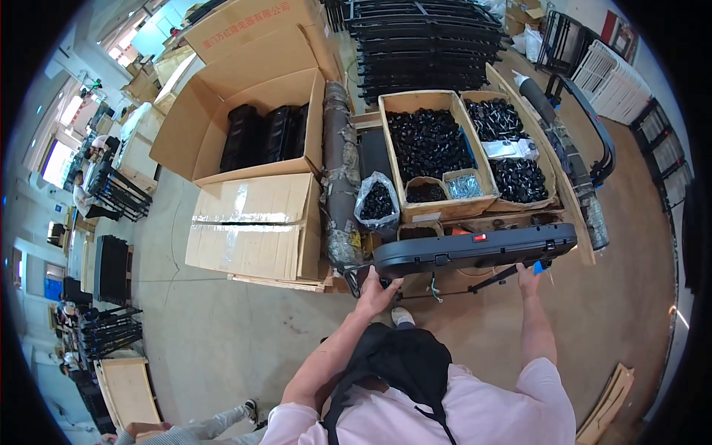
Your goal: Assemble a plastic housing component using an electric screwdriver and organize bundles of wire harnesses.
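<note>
In front of me, a long black plastic housing [475,248] with rounded ends and a small red switch on its top edge is held up lengthwise. My left hand [376,295] grips its left end from below, the thumb pointing right. Near its right end, my right hand [528,280] is closed on the lower edge, beside a small blue piece [538,267]; its fingertips are hidden behind. A thin cable with a green-and-white end [436,289] hangs under the housing. Also below it, a dark bar [493,279] slants up toward my right hand.
Behind the housing stand wooden boxes of black knob-like parts [430,137] and bolts [497,119], plus a bag of small black parts [378,202]. Taped foam-wrapped rails [341,163] flank them. Cardboard cartons [248,222] are at left, stacked black frames [426,44] beyond. Someone's leg [222,424] shows lower left.
</note>
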